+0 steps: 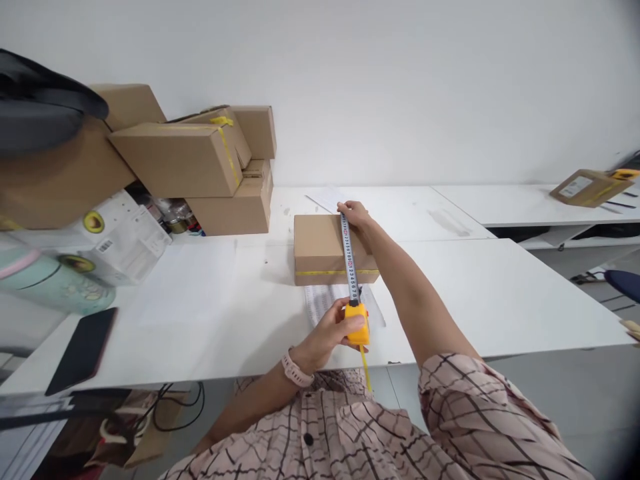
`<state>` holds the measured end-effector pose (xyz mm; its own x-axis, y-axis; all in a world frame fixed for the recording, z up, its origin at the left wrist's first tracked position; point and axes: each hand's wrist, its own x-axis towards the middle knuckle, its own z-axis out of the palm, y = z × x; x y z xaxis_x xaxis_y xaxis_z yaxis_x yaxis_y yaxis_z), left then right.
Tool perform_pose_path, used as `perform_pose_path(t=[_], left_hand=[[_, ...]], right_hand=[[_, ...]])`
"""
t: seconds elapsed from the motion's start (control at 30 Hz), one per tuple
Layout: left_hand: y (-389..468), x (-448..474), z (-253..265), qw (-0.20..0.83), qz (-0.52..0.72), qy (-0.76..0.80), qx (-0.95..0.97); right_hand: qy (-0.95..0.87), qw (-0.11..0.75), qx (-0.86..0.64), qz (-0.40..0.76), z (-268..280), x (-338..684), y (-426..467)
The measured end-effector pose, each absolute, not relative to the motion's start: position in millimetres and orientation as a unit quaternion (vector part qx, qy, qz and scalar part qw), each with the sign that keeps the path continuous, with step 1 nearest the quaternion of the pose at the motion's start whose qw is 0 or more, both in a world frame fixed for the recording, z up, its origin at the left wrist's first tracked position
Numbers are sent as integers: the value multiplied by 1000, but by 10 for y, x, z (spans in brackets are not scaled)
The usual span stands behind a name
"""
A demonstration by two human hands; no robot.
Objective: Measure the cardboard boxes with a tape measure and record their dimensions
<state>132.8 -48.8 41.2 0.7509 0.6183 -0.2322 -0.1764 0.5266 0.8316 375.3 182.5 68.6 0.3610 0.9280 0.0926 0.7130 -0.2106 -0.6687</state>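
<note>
A yellow tape measure (357, 325) is gripped in my left hand (333, 328), close to the table's front edge. Its silver blade (349, 257) runs away from me over the top of a small brown cardboard box (320, 239). At the far edge of that box, my right hand (354, 213) pinches the blade's end. The box lies flat and has a yellow strip along its near side. Printed papers (320, 303) stick out from under it, and a yellow strap (365, 368) hangs from the tape measure.
Stacked cardboard boxes (175, 157) stand at the back left. A mint green bottle (50, 280) and a dark phone-like slab (84, 350) are at the left. White paper (183, 283) lies left of the box. Another taped box (583, 188) sits far right.
</note>
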Motion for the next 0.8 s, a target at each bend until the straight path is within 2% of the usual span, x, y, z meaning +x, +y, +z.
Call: perform_pose_path(t=[0.2,0.47,0.57,0.67,0.73,0.8], left_hand=[[-446,1348,594,840,237,243,423],[-506,1439,559,840,239,267,407],[-460,1434,558,828,244,267,428],[-402,1291,524,802,269,261,465],[-328,1124,466,754,324,264,508],[-203,944,382,675,388,298,552]], right_hand=[[-553,291,-769,133,652,3768,1874],[-549,312,-760,154,648,3717,1810],[-542,362,-731,204,706,3741,1835],[-507,471,-663,284,808,3931,1769],[-464,538,-638,298,836,4134,1596],[-420,558,-658,283,785,4326,1302]])
